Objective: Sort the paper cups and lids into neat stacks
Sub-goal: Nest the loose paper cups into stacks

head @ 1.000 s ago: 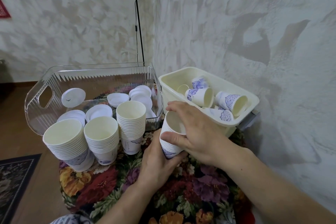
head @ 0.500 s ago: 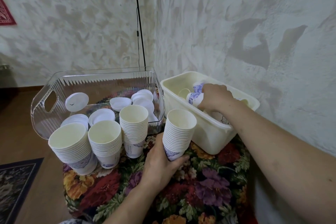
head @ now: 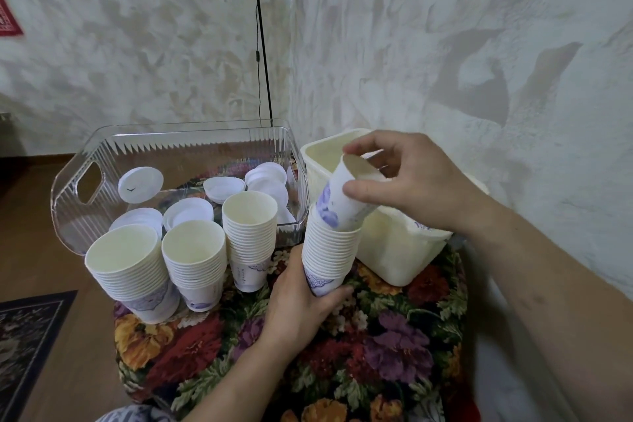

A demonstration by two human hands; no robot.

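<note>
White paper, printed with a blue pattern, is what both hands are working with. The right hand (head: 407,181) is reaching in from the right with its wrist bent, hovering above the near-left corner of the cream bin (head: 394,250); its thumb and fingers are pinching the rim of a single cup (head: 339,197). That cup is leaning, its long axis tilted so the open mouth is pointing up and toward the far right while its base is dipping into the mouth of the held stack (head: 329,250). It is not sitting fully nested.

The left hand (head: 301,305) is coming up from the near edge of the floral cushion (head: 342,353), palm turned toward the stack, with fingers and thumb curling around the bottom cups. The held stack is standing nearly upright, long axis vertical, mouth facing up, just beside the cream bin's near-left wall and above the cushion's middle.

Three more cup stacks are standing mouth-up along the cushion's left and far side: a leaning left stack (head: 133,277), a middle stack (head: 195,267) touching it, and a taller straight stack (head: 250,240) near the left hand's fingertips. Behind them, a clear ribbed bin (head: 75,202) is holding white lids (head: 188,212), some piled, one lid (head: 140,180) propped against its wall.
</note>
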